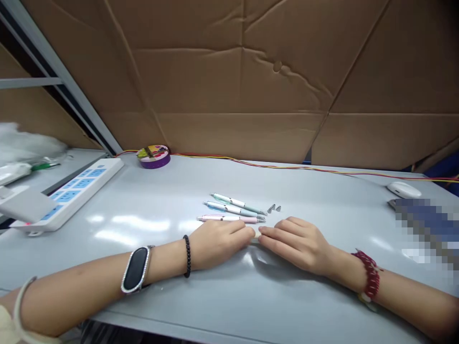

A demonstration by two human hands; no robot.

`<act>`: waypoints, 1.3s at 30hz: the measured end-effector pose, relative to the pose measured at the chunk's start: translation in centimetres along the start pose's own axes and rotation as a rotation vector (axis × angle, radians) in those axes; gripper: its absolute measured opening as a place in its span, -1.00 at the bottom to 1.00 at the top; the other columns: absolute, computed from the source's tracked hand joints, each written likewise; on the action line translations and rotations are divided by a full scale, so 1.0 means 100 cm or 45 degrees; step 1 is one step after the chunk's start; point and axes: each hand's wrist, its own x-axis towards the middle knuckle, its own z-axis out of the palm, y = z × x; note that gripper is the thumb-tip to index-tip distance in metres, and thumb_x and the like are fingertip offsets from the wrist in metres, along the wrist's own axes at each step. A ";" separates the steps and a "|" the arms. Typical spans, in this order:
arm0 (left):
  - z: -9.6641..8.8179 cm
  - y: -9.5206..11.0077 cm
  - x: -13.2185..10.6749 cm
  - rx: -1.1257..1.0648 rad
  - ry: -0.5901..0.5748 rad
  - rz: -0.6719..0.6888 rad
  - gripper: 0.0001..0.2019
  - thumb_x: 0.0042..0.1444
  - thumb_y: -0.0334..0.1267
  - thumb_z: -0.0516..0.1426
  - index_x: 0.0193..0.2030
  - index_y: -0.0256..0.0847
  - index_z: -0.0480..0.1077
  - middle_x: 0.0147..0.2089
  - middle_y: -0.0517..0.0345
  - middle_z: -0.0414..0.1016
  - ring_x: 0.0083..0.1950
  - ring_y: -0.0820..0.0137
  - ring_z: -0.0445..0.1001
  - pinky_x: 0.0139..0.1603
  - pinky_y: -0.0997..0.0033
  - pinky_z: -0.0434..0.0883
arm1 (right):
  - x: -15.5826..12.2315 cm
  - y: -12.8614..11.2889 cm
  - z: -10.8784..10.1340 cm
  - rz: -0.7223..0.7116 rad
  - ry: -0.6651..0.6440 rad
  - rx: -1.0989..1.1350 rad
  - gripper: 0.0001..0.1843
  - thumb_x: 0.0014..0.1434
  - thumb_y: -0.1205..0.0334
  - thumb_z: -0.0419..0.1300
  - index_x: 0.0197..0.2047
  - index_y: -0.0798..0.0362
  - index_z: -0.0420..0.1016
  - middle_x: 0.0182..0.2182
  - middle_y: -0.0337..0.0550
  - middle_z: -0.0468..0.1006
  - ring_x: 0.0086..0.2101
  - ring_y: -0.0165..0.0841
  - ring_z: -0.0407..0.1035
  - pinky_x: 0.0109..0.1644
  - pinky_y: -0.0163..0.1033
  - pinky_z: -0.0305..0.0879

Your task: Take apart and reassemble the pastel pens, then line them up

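My left hand (224,242) and my right hand (297,243) meet low over the table with fingertips nearly touching. Both have their fingers closed around a small pale piece (256,234), which shows only in the gap between them; the rest of it is hidden. Just beyond the hands lie three pens side by side: a green-and-white pen (229,199), a blue-and-white pen (225,208) and a pink-and-white pen (224,218). The pink one is closest to my left fingers. Small silver cone-shaped tips (273,207) lie to the right of the pens.
A white power strip (86,191) with a plugged-in adapter (28,204) stands at the left. At the back sit a round purple tin (154,157) and thin wires (251,164) along the cardboard wall (215,81). A white mouse-like object (404,189) and a blurred-out item (426,222) lie right.
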 end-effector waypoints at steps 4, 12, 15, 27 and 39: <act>0.000 0.000 0.000 -0.004 0.056 0.001 -0.90 0.22 -0.39 -0.09 -0.21 -0.19 0.21 -0.40 0.24 0.42 -0.38 0.44 0.40 -0.41 0.51 0.24 | 0.000 0.001 0.000 0.022 0.011 0.039 -0.84 0.15 0.49 0.03 -0.24 0.17 0.39 -0.39 -0.11 0.56 -0.47 -0.42 0.31 -0.44 -0.30 0.22; 0.000 0.001 0.000 -0.075 -0.048 -0.067 -0.82 0.25 -0.36 -0.15 -0.07 -0.20 0.18 -0.29 0.16 0.44 -0.33 0.41 0.41 -0.37 0.49 0.27 | -0.010 0.002 0.010 0.220 0.092 0.306 -0.76 0.10 0.50 0.11 -0.15 0.10 0.36 -0.29 -0.14 0.56 -0.49 -0.44 0.23 -0.47 -0.32 0.21; 0.000 0.002 0.000 -0.120 -0.094 -0.130 -0.78 0.26 -0.35 -0.16 0.00 -0.19 0.16 -0.28 0.15 0.44 -0.30 0.38 0.42 -0.33 0.47 0.28 | -0.012 0.000 0.015 0.389 0.131 0.473 -0.78 0.10 0.48 0.13 -0.18 0.05 0.38 -0.38 -0.20 0.55 -0.52 -0.46 0.21 -0.49 -0.35 0.20; -0.005 0.005 0.001 -0.125 -0.050 -0.140 -0.80 0.26 -0.35 -0.19 -0.10 -0.23 0.20 -0.21 0.08 0.41 -0.28 0.38 0.43 -0.38 0.47 0.34 | -0.012 -0.002 0.012 0.304 0.192 0.397 -0.69 0.05 0.57 0.13 -0.17 0.05 0.40 -0.32 -0.18 0.58 -0.49 -0.43 0.27 -0.47 -0.30 0.25; -0.001 0.002 0.004 -0.104 0.189 -0.032 -0.75 0.28 -0.24 -0.13 -0.27 -0.27 0.29 -0.36 0.12 0.43 -0.26 0.39 0.42 -0.24 0.44 0.35 | -0.013 -0.001 0.013 0.327 0.255 0.406 -0.73 0.05 0.54 0.14 -0.21 0.03 0.41 -0.31 -0.19 0.59 -0.44 -0.41 0.34 -0.46 -0.29 0.29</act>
